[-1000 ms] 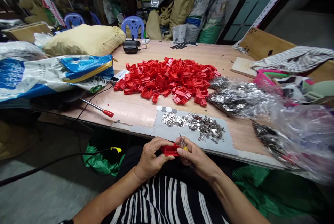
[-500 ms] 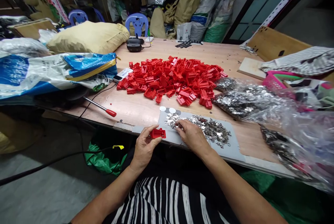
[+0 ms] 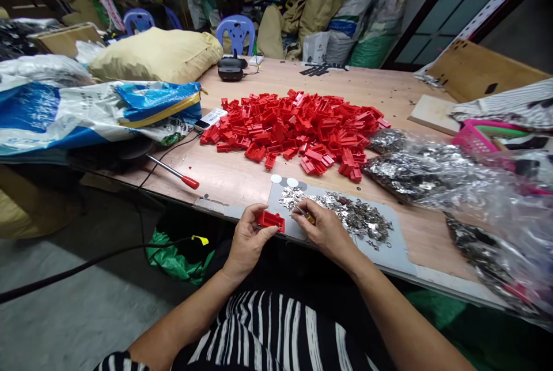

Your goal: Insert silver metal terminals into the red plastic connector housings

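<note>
My left hand (image 3: 253, 238) grips a small red plastic box (image 3: 272, 220) between thumb and fingers, its open side facing up, just over the table's front edge. Beside it on the right, my right hand (image 3: 324, 227) is closed on a small tool (image 3: 306, 215) with a thin metal shaft and a yellowish handle; its exact kind is hard to make out. Right behind that hand, a pile of small shiny metal pieces (image 3: 363, 215) lies on a grey sheet (image 3: 400, 247). A large heap of similar red plastic boxes (image 3: 298, 126) covers the middle of the table.
Clear plastic bags of metal parts (image 3: 410, 169) lie on the right, near a pink basket (image 3: 470, 135). At left are a blue-and-white sack (image 3: 86, 112), a stuffed beige sack (image 3: 155, 54) and a red-tipped metal lever (image 3: 188, 181). A black device (image 3: 231, 68) stands at the back.
My right hand has lifted slightly from the metal pieces, and the tool now shows in its fingers. The red box stays in my left hand. The view has shifted a little.
</note>
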Action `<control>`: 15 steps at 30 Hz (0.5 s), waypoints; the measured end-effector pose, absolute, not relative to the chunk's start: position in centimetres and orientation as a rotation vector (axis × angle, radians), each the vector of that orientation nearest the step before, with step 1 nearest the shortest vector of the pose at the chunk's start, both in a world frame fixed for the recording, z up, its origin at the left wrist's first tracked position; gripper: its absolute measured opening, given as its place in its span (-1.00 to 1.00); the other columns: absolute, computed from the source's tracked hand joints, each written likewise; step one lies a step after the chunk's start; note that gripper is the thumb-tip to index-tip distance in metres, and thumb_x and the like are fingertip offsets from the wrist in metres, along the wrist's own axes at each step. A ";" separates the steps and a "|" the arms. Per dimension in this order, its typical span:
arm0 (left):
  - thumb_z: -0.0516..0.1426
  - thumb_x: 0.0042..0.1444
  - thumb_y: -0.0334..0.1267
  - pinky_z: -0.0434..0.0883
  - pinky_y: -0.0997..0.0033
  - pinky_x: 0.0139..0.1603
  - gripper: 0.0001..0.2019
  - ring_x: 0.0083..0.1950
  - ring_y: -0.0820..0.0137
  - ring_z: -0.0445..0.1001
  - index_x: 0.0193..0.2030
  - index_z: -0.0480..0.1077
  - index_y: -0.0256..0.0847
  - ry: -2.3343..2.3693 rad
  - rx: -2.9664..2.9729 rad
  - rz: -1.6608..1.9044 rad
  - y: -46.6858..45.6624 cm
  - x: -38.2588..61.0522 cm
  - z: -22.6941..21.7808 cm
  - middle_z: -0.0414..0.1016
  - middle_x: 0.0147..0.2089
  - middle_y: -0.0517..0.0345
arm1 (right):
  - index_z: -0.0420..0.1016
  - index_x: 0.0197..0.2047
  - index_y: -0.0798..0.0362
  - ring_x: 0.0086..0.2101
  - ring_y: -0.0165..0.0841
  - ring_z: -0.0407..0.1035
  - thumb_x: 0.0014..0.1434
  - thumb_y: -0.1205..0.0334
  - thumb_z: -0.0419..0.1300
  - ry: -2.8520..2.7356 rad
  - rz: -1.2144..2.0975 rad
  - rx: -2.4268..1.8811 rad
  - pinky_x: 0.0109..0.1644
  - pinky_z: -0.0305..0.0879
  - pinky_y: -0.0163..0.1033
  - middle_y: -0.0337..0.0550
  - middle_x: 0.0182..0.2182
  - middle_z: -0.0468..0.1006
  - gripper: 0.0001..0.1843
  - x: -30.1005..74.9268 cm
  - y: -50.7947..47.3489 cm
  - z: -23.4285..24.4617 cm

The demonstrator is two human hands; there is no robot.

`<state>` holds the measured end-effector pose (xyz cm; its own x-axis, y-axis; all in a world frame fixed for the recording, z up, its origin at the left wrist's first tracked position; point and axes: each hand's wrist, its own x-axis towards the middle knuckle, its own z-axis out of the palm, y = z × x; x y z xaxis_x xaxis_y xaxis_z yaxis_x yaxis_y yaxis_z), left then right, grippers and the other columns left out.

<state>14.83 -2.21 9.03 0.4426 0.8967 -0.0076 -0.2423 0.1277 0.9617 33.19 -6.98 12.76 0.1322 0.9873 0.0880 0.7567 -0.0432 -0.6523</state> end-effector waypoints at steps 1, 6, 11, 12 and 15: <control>0.28 0.00 -0.31 0.40 0.38 -0.02 -0.60 -0.14 0.41 0.48 0.01 0.35 -0.15 0.702 1.102 0.933 -2.2 14.9 9.1 0.49 -0.13 0.14 | 0.37 -0.27 0.00 -0.44 -0.40 0.36 0.22 0.27 0.09 -1.670 0.560 -1.803 -0.33 0.21 -0.32 -0.27 -0.41 0.52 -0.95 33.0 -7.3 13.0; 0.29 -0.02 -0.32 0.39 0.43 -0.06 -0.61 -0.14 0.44 0.45 -0.01 0.42 -0.17 0.622 0.962 0.864 -2.4 15.4 9.3 0.50 -0.13 0.15 | 0.43 -0.25 0.02 -0.38 -0.38 0.39 0.21 0.34 0.11 -1.726 0.513 -1.623 -0.28 0.25 -0.31 -0.19 -0.36 0.52 -0.91 32.1 -8.3 13.5; 0.31 -0.06 -0.29 0.37 0.39 -0.04 -0.56 -0.11 0.40 0.44 0.02 0.46 -0.15 0.604 0.842 0.803 -2.5 15.7 10.1 0.53 -0.12 0.14 | 0.44 -0.27 0.03 -0.33 -0.34 0.39 0.25 0.31 0.09 -1.761 0.478 -1.482 -0.23 0.29 -0.27 -0.14 -0.37 0.49 -0.90 32.1 -8.7 13.1; 0.31 -0.08 -0.29 0.37 0.37 -0.04 -0.55 -0.11 0.38 0.45 0.02 0.47 -0.15 0.608 0.824 0.792 -2.5 15.8 10.2 0.53 -0.12 0.12 | 0.44 -0.27 0.03 -0.33 -0.33 0.38 0.26 0.31 0.09 -1.758 0.476 -1.466 -0.23 0.30 -0.26 -0.14 -0.37 0.49 -0.89 32.2 -8.8 13.1; 0.32 -0.10 -0.27 0.37 0.36 -0.05 -0.53 -0.10 0.36 0.45 0.02 0.48 -0.16 0.622 0.796 0.771 -2.5 16.0 10.6 0.54 -0.10 0.10 | 0.44 -0.27 0.02 -0.35 -0.34 0.37 0.26 0.31 0.09 -1.735 0.471 -1.450 -0.24 0.29 -0.26 -0.14 -0.37 0.49 -0.89 32.1 -9.1 13.0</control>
